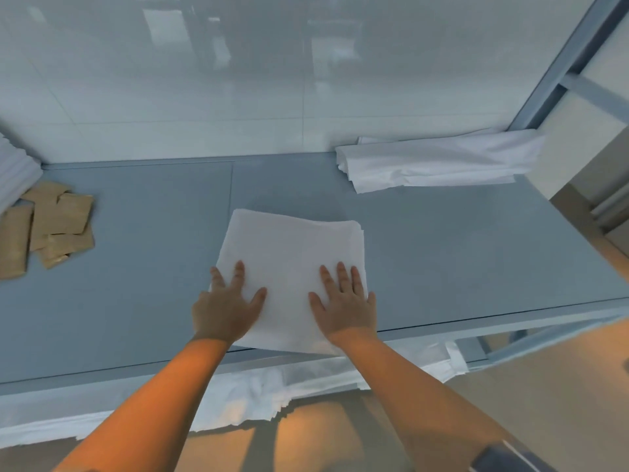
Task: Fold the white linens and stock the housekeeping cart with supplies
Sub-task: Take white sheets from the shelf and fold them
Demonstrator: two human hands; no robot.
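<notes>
A folded white linen (289, 247) lies square on the blue-grey table (136, 301), its near edge at the table's front rim. My left hand (226, 303) presses flat on its near left corner with fingers spread. On the near right part of the linen, my right hand (345, 301) lies flat with straight fingers. A second white linen (439, 160), loosely folded into a long strip, sits at the back right against the wall.
Several tan paper packets (54, 223) lie scattered at the table's left. A stack of white cloth (15, 172) shows at the far left edge. More white fabric (258, 393) hangs on a lower shelf under the table front. A blue frame post (558, 69) rises at right.
</notes>
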